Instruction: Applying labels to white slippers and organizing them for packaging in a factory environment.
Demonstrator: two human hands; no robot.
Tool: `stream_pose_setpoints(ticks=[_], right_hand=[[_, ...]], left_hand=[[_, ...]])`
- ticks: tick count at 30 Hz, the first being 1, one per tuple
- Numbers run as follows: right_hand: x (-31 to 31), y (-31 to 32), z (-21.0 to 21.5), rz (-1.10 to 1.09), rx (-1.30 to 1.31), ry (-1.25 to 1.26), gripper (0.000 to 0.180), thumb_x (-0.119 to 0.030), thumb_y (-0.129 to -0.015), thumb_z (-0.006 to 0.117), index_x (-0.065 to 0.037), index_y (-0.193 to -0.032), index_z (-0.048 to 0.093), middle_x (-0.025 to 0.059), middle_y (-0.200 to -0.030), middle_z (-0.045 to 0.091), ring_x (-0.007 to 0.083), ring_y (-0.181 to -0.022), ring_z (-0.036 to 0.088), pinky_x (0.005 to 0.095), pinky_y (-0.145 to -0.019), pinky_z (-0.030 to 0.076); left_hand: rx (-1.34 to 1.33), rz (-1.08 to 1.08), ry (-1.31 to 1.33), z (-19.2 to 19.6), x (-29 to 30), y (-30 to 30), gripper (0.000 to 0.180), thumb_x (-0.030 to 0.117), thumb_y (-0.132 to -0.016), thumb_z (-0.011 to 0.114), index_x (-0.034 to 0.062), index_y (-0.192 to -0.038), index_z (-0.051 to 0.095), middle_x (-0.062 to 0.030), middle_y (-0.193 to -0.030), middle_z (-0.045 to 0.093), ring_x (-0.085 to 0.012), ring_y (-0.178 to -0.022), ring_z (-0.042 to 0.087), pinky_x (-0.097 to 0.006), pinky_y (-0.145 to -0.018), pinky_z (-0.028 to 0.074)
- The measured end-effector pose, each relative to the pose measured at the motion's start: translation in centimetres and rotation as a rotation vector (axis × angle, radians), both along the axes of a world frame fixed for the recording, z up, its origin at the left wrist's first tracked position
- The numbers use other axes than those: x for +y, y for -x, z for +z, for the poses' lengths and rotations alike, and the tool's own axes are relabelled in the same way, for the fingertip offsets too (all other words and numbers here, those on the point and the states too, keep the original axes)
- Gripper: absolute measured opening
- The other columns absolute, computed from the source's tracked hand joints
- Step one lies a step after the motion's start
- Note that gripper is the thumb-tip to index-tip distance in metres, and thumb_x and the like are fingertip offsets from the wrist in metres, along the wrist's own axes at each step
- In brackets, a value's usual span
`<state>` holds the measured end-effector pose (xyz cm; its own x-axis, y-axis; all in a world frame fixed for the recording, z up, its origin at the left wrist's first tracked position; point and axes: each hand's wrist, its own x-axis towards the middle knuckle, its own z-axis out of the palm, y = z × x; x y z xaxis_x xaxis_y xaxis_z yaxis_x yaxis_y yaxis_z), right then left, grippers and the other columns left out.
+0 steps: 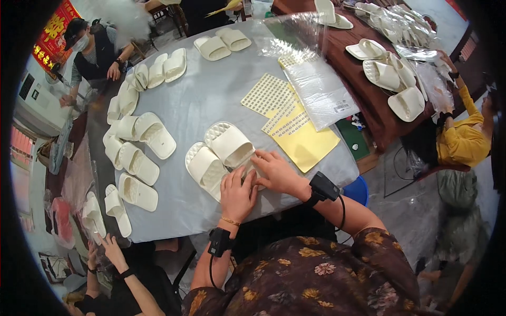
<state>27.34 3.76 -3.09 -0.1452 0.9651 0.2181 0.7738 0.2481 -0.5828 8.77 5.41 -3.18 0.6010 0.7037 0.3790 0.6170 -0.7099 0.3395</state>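
Two white quilted slippers, a left slipper and a right slipper, lie side by side on the grey-covered table in front of me, toes pointing away. My left hand rests over their heel ends, its fingers stretched out and lying close together. From the right comes my right hand, fingers apart, with its fingertips at the heel of the right slipper. Both thumbs are near each other, and the hands hide most of the heels. Whether something small lies under the fingertips I cannot make out.
Yellow sticker sheets and a clear-wrapped white pack lie to the right. More white slippers line the table's left side. Co-workers sit around. Slippers and plastic bags cover part of a brown-covered table. A blue bucket stands below.
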Motion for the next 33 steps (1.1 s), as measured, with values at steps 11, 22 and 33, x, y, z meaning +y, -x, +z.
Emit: stream_pose_setpoints(ticks=[11,22,33], right_hand=[[1.7,-8.3,1.6,-0.358,0.208,-0.002,0.021,-0.009,-0.079,0.07,0.0,-0.097,0.069,0.0189,-0.094,0.065,0.0331,-0.086,0.064,0.0402,-0.077,0.052],[6.8,-12.8,0.4,-0.417,0.014,0.031,0.018,-0.006,-0.08,0.064,0.001,-0.096,0.07,0.0218,-0.095,0.069,0.038,-0.089,0.065,0.043,-0.081,0.052],[10.6,-14.7,-1.5,-0.364,-0.082,0.013,0.009,-0.004,-0.08,0.063,-0.002,-0.088,0.068,0.0191,-0.087,0.064,0.0376,-0.082,0.063,0.0434,-0.074,0.051]], left_hand=[[0.027,0.014,-0.038,-0.2,0.2,0.3,0.044,0.025,-0.082,0.067,0.0126,-0.124,0.061,-0.0124,-0.13,0.053,-0.0297,-0.121,0.048,-0.047,-0.106,0.033],[0.0,-0.009,-0.007,-0.1,-0.2,0.5,0.045,0.023,-0.083,0.066,0.0109,-0.126,0.06,-0.0145,-0.129,0.054,-0.0325,-0.12,0.049,-0.048,-0.106,0.033],[-0.016,-0.008,0.011,0.4,0.0,0.1,0.044,0.021,-0.082,0.066,0.0105,-0.124,0.061,-0.0148,-0.129,0.055,-0.0327,-0.119,0.049,-0.047,-0.106,0.033]])
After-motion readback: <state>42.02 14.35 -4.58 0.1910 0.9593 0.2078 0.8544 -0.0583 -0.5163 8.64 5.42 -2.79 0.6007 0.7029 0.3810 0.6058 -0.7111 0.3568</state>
